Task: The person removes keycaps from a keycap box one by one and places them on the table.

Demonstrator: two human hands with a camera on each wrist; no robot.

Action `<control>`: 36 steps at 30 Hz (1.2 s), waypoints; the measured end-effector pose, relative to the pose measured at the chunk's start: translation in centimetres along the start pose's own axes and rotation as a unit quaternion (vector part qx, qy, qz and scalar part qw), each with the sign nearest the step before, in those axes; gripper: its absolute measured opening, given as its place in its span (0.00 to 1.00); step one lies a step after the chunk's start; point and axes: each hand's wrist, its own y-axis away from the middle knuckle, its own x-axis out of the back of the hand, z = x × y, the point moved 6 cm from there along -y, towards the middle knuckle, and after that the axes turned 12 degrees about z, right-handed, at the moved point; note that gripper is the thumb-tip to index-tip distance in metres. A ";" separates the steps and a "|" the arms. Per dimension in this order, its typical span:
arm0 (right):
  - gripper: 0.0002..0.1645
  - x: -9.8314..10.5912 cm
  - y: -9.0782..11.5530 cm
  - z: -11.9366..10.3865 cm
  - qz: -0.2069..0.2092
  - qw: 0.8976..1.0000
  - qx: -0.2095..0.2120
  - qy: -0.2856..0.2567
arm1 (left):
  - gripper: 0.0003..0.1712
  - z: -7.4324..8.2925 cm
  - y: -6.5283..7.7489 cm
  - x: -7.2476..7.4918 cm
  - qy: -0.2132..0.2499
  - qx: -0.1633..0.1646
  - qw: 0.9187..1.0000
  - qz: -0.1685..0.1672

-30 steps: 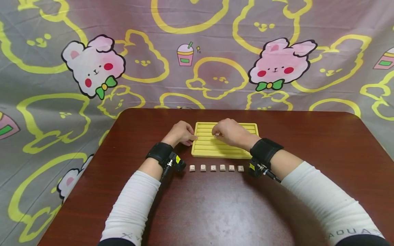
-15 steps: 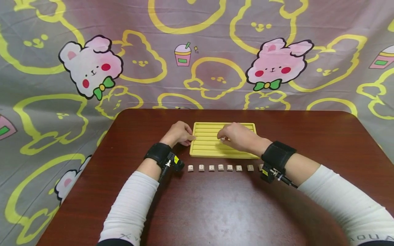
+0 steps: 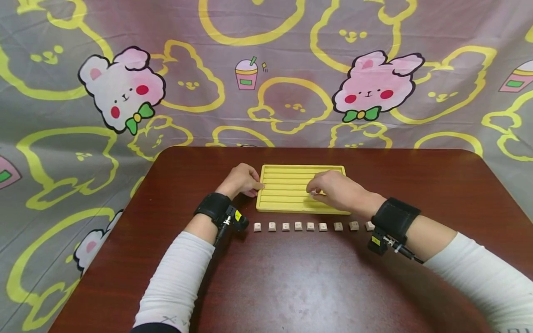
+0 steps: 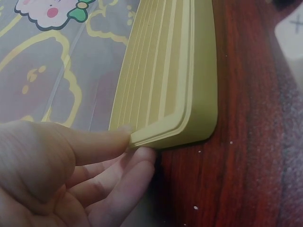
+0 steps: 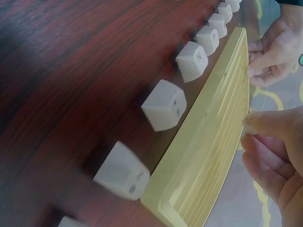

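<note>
A yellow ridged tray [image 3: 281, 193] lies on the table. My left hand [image 3: 243, 180] grips its left end; in the left wrist view the thumb [image 4: 102, 144] lies on the tray's rim [image 4: 163, 125] and the fingers curl below it. Over the right half of the tray, my right hand [image 3: 337, 189] pinches a small white keycap [image 5: 249, 129] between thumb and fingertips. The face of that keycap is hidden. A row of white keycaps [image 3: 310, 226] stands along the tray's near side, some showing printed characters in the right wrist view.
The dark reddish wooden table [image 3: 291, 277] carries everything. Behind its far edge hangs a cloth [image 3: 291, 60] printed with cartoon bunnies and yellow outlines. The rightmost visible keycap [image 3: 369, 226] sits beside my right wrist strap [image 3: 395, 219].
My right hand has moved rightward and a little nearer over the tray, still pinching the keycap. More keycaps of the row show from behind the right forearm. The left hand stays at the tray's edge.
</note>
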 end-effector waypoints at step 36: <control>0.13 3.4 5.9 2.3 0.026 0.999 -0.046 0.002 | 0.14 0.0 -0.1 -0.1 0.006 0.007 1.000 -0.003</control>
